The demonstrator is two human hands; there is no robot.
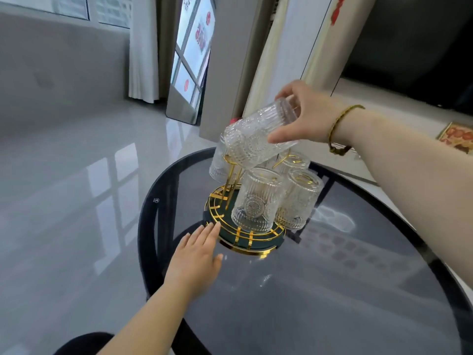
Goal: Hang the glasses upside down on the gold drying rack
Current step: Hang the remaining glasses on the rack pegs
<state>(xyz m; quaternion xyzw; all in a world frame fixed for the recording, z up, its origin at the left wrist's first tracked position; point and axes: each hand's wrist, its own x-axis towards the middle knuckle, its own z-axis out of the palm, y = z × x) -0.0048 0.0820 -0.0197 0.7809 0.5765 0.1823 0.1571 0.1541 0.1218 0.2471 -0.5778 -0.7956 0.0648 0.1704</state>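
Observation:
The gold drying rack [231, 233] with a dark green round base stands on the glass table. Several ribbed clear glasses hang upside down on its prongs, the nearest one [256, 201] at the front and another [299, 198] to its right. My right hand [304, 115] grips a ribbed glass [256, 135] by its bottom, tilted mouth-down over a gold prong at the rack's upper left. My left hand [197, 254] lies flat on the table, fingers apart, fingertips touching the rack's base rim.
The round dark glass table [320, 290] has a black rim and reflects light. A glossy grey tiled floor [76, 175] lies to the left. A leaning mirror [189, 73] and curtains stand behind, a dark screen at the upper right.

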